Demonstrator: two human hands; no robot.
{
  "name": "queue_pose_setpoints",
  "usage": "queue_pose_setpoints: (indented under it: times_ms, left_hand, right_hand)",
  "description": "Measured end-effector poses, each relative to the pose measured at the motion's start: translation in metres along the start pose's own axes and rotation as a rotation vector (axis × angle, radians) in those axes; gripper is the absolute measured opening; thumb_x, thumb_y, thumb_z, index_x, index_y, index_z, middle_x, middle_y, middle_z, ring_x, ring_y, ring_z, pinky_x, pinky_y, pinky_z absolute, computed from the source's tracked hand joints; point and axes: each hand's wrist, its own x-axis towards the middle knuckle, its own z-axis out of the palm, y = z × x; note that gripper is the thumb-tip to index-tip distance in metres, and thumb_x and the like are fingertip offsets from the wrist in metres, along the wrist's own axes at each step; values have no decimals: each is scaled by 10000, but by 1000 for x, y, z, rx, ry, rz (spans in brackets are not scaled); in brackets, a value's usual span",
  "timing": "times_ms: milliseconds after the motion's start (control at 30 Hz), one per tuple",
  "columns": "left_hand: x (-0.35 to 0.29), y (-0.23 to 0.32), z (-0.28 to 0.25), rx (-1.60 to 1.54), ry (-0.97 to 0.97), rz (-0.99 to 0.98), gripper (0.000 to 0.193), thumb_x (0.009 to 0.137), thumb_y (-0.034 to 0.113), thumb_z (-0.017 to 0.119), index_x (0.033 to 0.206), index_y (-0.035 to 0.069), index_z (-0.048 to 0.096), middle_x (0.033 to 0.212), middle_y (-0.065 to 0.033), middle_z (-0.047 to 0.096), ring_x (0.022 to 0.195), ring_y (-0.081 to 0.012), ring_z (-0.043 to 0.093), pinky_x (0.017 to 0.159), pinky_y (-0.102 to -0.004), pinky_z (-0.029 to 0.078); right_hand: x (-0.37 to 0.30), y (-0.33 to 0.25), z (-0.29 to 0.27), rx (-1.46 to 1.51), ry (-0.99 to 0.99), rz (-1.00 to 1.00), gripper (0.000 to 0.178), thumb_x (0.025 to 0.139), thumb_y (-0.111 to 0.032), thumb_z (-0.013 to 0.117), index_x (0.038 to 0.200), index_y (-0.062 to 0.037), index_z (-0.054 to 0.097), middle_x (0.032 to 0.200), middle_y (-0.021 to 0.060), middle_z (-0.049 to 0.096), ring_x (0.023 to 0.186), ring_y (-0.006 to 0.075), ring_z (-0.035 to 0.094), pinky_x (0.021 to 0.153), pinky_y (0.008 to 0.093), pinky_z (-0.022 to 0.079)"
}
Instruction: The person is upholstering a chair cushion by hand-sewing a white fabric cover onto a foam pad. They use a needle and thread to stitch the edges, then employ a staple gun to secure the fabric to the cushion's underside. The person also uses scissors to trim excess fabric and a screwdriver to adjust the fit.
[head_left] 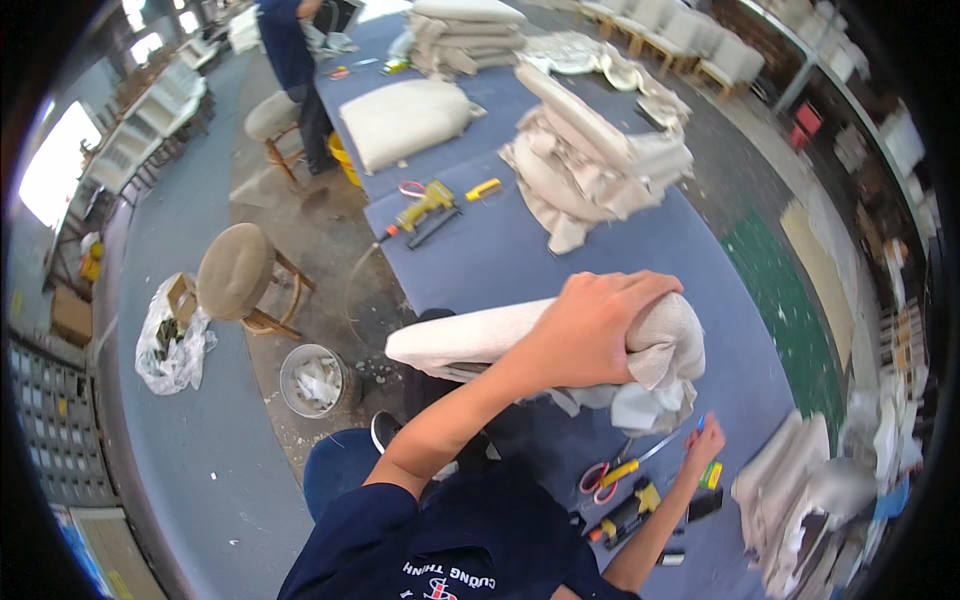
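Observation:
A cream fabric-covered padded panel (470, 336) lies across the table in front of me, with bunched, folded cloth (665, 345) at its right end. My left hand (605, 325) grips this end from above, fingers and thumb wrapped over the fabric. My right hand (705, 445) is lower right of the panel, closed near a thin tool with a blue end; its exact kind is not clear. Beside it lie a yellow-handled tool (620, 473), red-handled scissors (594, 483) and a yellow and black staple gun (630, 512). The panel's underside is hidden.
Farther along the blue table (450, 265) lie another staple gun (425, 208), a yellow cutter (484, 189) and a pile of cream covers (590, 160). Left on the floor stand a round stool (236, 272) and a bucket (345, 385). Another person (290, 60) stands at the far left.

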Motion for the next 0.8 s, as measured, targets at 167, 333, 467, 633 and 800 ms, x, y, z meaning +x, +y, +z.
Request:
queue_pose_setpoints:
  times_ms: [167,333,467,633,800]
  left_hand:
    - [7,-16,-12,-6,6,18,588,689,219,787,1233,65,627,1098,-151,713,1000,-363,691,860,-407,555]
    - [5,-19,-15,43,-7,9,622,687,233,783,1263,74,610,1106,-139,713,1004,-357,690,859,-419,548]
    - [9,-21,-9,25,-74,-38,677,675,235,799,1300,80,588,1170,-133,699,1044,-347,676,879,-427,532]
    - [3,-23,-11,27,-52,-14,723,653,227,814,1316,64,574,1207,-140,681,1052,-351,664,867,-431,527]
    - [-3,-22,-12,-29,-74,13,752,641,238,830,1314,33,565,1201,-155,672,1041,-362,658,859,-440,518]
  right_hand:
    - [-6,204,-84,-487,21,-274,434,1073,-365,515,1011,29,687,830,112,657,764,201,625,644,339,522]
    - [-107,250,-102,-1168,294,-495,327,965,-254,669,1132,26,662,836,129,661,761,265,626,709,387,511]
    - [-88,213,-53,-983,139,-305,317,956,-239,675,1137,20,658,820,117,651,740,252,619,692,377,508]
    - [-57,165,-18,-718,44,-211,308,944,-220,683,1144,12,653,800,102,639,713,237,609,669,366,504]
    - [-59,115,-14,-320,12,35,303,932,-202,691,1151,4,648,779,87,627,687,221,600,647,354,500]
